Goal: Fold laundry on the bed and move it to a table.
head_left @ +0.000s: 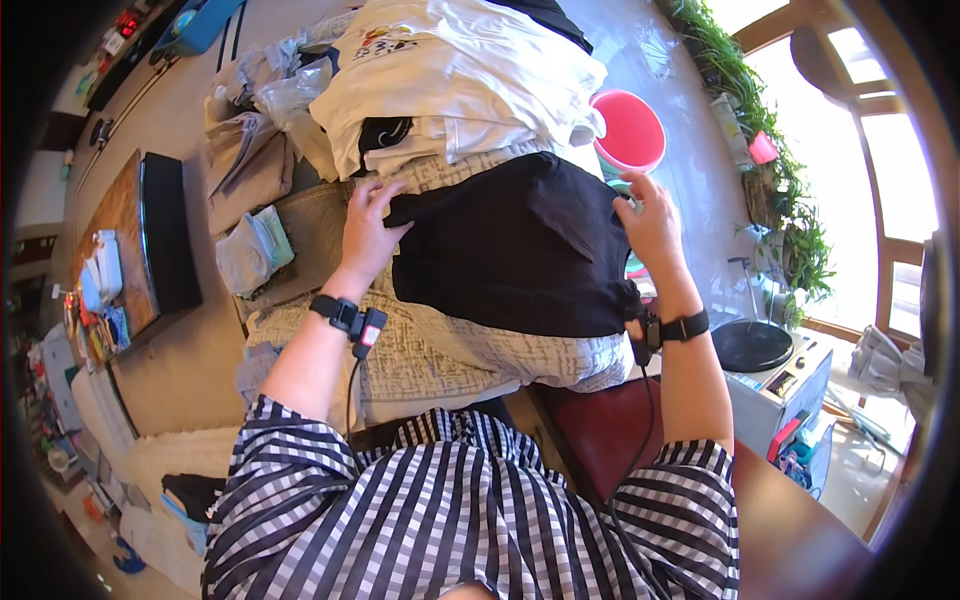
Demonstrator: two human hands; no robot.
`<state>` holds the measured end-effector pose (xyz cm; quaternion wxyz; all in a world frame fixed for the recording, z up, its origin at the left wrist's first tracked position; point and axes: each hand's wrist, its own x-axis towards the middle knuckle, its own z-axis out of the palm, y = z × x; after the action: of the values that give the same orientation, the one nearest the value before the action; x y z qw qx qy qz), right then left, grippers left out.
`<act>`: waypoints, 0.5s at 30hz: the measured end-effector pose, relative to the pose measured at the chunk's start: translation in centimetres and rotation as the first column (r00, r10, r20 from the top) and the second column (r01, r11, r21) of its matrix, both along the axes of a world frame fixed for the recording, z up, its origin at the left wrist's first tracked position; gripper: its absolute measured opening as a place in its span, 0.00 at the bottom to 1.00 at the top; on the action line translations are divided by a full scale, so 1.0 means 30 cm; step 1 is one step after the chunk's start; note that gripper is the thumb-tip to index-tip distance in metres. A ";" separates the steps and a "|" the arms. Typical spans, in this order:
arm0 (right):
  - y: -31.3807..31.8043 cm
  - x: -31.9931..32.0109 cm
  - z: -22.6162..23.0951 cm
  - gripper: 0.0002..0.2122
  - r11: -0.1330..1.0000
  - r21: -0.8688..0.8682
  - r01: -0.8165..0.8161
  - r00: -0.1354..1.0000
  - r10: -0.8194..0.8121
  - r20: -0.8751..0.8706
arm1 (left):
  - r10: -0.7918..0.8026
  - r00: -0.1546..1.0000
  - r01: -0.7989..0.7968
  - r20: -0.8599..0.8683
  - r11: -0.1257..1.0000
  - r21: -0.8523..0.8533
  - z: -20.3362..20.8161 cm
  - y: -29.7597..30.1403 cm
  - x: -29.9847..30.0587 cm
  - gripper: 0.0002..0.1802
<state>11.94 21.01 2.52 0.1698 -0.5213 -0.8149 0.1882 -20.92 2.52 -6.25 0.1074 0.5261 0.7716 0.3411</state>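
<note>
A black cloth garment [500, 255] lies spread in front of me on a patterned, padded cover [440, 345], with a few folds across its upper right. My left hand [373, 228] is at its left edge, thumb and fingers apart around a corner of the cloth. At the right edge, my right hand [653, 222] has its fingers bent and parted, the thumb close to the fabric. Some fingertips are hard to make out. Just beyond lies a pile of white shirts [460, 80], the top one bearing a coloured print, with a black piece [383, 132] showing underneath.
A pink bucket [630, 130] stands right of the pile. Folded clothes [255, 250] and plastic-wrapped items [295, 100] lie to the left, near a wooden-topped cabinet [125, 240]. Plants [740, 120] line the window side. A round black pan-like item [752, 345] sits on a white unit [800, 385].
</note>
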 end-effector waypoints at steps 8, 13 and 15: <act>0.075 -0.146 0.013 0.14 0.973 -0.141 -0.184 0.982 0.189 0.026 | -0.111 0.994 0.112 -0.023 0.988 0.104 -0.008 0.063 -0.081 0.13; 0.096 -0.143 0.021 0.16 0.955 -0.206 -0.213 0.977 0.207 -0.048 | -0.129 0.947 0.165 -0.294 0.981 0.103 0.076 0.058 -0.127 0.16; 0.019 -0.182 0.064 0.17 0.954 -0.193 -0.231 0.973 0.229 -0.033 | -0.114 0.938 0.166 -0.329 0.977 0.134 0.053 0.044 -0.140 0.17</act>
<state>6.49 21.56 4.43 0.0987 -0.4360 -0.8468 0.2884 -25.12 3.84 -4.66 -0.0371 0.6350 0.7094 0.3036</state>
